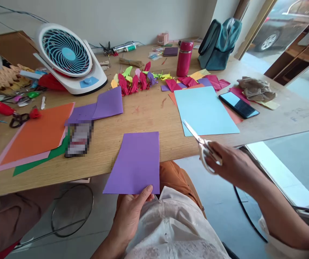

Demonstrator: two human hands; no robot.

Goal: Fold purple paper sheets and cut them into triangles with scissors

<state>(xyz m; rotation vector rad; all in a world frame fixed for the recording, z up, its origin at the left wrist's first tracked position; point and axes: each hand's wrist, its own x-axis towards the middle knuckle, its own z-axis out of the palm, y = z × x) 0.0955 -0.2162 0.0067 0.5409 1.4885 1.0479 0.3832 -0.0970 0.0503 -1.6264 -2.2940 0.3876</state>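
Note:
My left hand [131,212] pinches the near edge of a purple paper sheet [136,162], thumb on top. The sheet juts out past the front edge of the wooden table [143,111] over my lap. My right hand [231,163] is closed round the white handles of a pair of scissors [200,144]. The blades point up and left over the near corner of a light blue sheet [204,109]. The scissors are to the right of the purple sheet and do not touch it.
A white and blue desk fan [68,59] stands at the back left. Orange, pink and green sheets [35,135] lie at left, more purple paper [100,106] in the middle. Folded paper pieces [135,81], a red bottle [184,57], a teal bag [219,43] and a phone [239,104] lie further back.

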